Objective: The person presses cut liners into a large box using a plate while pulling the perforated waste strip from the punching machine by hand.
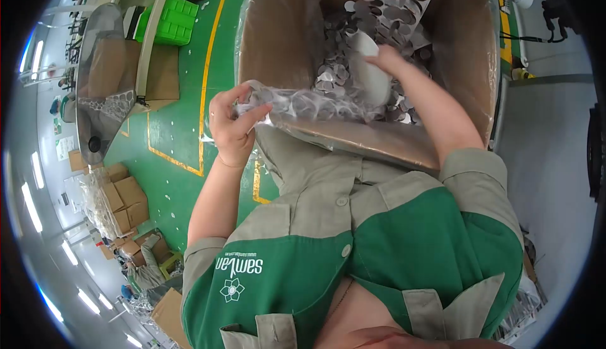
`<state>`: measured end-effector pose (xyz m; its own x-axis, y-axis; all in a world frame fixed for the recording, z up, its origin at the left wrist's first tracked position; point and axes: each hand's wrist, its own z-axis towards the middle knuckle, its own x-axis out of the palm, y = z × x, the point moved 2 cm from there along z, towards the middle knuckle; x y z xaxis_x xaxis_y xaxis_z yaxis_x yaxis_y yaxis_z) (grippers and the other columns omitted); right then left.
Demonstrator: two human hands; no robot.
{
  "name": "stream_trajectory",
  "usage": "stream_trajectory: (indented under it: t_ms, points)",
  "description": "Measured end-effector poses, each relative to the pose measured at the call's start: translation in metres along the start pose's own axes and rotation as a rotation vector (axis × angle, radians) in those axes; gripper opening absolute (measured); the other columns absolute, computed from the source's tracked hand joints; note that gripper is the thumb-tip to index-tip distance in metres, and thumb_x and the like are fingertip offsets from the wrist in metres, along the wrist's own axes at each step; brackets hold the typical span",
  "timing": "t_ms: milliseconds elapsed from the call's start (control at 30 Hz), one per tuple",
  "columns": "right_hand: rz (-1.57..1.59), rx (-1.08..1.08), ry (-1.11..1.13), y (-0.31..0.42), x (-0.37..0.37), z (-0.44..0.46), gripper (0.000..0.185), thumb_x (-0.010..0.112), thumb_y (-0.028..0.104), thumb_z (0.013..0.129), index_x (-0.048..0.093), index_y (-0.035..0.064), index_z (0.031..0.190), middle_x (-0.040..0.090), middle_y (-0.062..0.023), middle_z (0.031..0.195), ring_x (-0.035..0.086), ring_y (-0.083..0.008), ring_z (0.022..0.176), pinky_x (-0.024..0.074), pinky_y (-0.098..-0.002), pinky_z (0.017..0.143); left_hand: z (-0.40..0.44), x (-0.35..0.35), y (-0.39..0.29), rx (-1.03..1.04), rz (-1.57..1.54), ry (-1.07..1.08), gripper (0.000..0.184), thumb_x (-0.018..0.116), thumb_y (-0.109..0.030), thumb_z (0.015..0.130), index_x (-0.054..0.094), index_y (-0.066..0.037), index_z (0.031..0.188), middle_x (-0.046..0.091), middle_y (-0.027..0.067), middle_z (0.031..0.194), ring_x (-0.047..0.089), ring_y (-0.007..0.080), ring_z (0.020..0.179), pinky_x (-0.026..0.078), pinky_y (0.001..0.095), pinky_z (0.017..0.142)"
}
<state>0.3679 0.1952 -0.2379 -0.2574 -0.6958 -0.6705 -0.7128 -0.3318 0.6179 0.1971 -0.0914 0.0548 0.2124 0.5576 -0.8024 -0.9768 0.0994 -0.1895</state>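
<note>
Here your left hand (237, 121) has its fingers pinched round one end of the clear film (309, 104), which stretches along the box's near rim, likely held out there to keep it from bunching up. Your right hand (391, 61) grips the edge of the white oblong piece (369, 74), tilted over the heaped discs (334, 74), perhaps for a firm side hold. The plastic-lined box (284, 39) puts its near wall under your right forearm; beyond, a punched sheet (407, 1) crowds your reach. Off left sits a green crate (173, 20).
</note>
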Motion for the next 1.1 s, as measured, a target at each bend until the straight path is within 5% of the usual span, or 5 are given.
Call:
stream_trajectory:
  t_ms: [300, 533, 800, 933, 1100]
  points:
    - [0.137, -0.4, -0.279, 0.114, -0.13, -0.042, 0.039, 0.066, 0.037, 0.074, 0.064, 0.0068, 0.098, 0.066, -0.0128, 0.089, 0.063, -0.0273, 0.084, 0.0485, -0.036, 0.075, -0.018, -0.012, 0.059, -0.767, -0.231, 0.681, 0.027, 0.065, 0.004, 0.068, 0.066, -0.007, 0.093, 0.06, 0.0069, 0.088, 0.057, 0.0163, 0.077, 0.046, 0.0287, 0.07]
    - [1.547, -0.572, 0.793, 0.108, -0.106, -0.061, 0.043, 0.061, 0.028, 0.083, 0.053, 0.0019, 0.116, 0.06, -0.0091, 0.109, 0.059, -0.0185, 0.096, 0.0475, -0.0354, 0.086, -0.006, -0.11, 0.063, -0.983, -0.577, 0.512, 0.028, 0.073, -0.018, 0.067, 0.062, 0.001, 0.084, 0.056, -0.0023, 0.072, 0.048, 0.0062, 0.065, 0.036, 0.0209, 0.057]
    - [-0.321, 0.212, -0.012, -0.054, 0.0, -0.036, 0.035, 0.056, 0.034, 0.08, 0.065, 0.0037, 0.096, 0.061, -0.0202, 0.102, 0.058, -0.0314, 0.097, 0.0461, -0.0375, 0.082, -0.082, -0.252, 0.112, -1.344, -0.152, -0.33, 0.038, 0.058, -0.037, 0.086, 0.062, -0.001, 0.097, 0.061, 0.0027, 0.077, 0.056, 0.0118, 0.069, 0.044, 0.0232, 0.061]
    - [-0.411, 0.179, 0.062, -0.027, -0.009, -0.014, 0.042, 0.055, 0.035, 0.078, 0.059, 0.0042, 0.106, 0.058, -0.0185, 0.109, 0.056, -0.0287, 0.102, 0.0446, -0.0377, 0.084, -0.052, -0.209, 0.123, -1.129, 1.139, 0.241, 0.047, 0.055, -0.013, 0.077, 0.048, -0.004, 0.123, 0.054, 0.0161, 0.117, 0.05, 0.0276, 0.11, 0.037, 0.0328, 0.096]
    - [-0.363, 0.05, 0.278, 0.001, -0.003, -0.01, 0.057, 0.064, 0.044, 0.072, 0.056, 0.0057, 0.114, 0.053, -0.0183, 0.119, 0.052, -0.0305, 0.107, 0.0396, -0.0369, 0.093, 0.051, 0.013, 0.026, -0.232, 0.092, 0.466, 0.064, 0.06, -0.017, 0.075, 0.036, -0.011, 0.134, 0.033, 0.0134, 0.14, 0.023, 0.0329, 0.132, 0.013, 0.047, 0.108]
